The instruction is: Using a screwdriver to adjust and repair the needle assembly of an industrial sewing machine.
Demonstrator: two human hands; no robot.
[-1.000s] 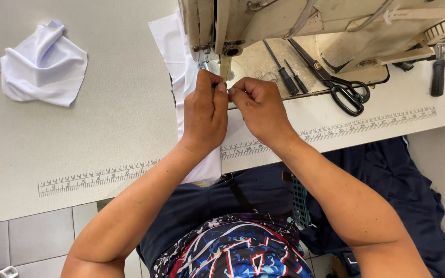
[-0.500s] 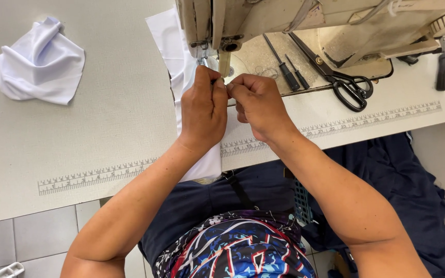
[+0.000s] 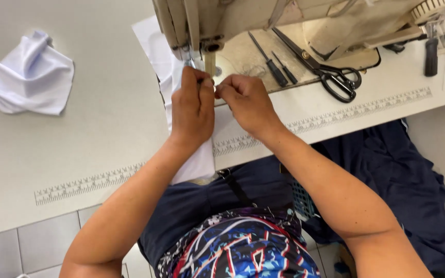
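Head view, looking straight down: both hands work at the needle area of a beige sewing machine (image 3: 284,20) mounted on a white table (image 3: 93,154).

Left hand (image 3: 192,110): fingers curled closed, thumb and forefinger pinched together at the tips just below the machine head. What they pinch is too small to make out. The hand lies on top of a white fabric strip (image 3: 197,164) that runs from under the machine head, across the table, and over the near edge.

Right hand (image 3: 245,100): also clenched in a pinch, fingertips meeting those of the left hand at the same spot beside the needle. Whether it grips the fabric or a thread cannot be told.

Surrounding items:
- A crumpled white cloth (image 3: 31,77) lies on the table well apart to the left.
- Black-handled scissors (image 3: 325,67) rest on the machine bed to the right of the hands, blades pointing toward the machine head.
- Two dark-handled screwdrivers (image 3: 274,64) lie just beside the scissors, between them and the right hand.
- A printed ruler scale (image 3: 86,183) runs along the near table edge; it passes under the fabric strip and both wrists.
- Dark blue cloth (image 3: 413,190) hangs below the table on the right.
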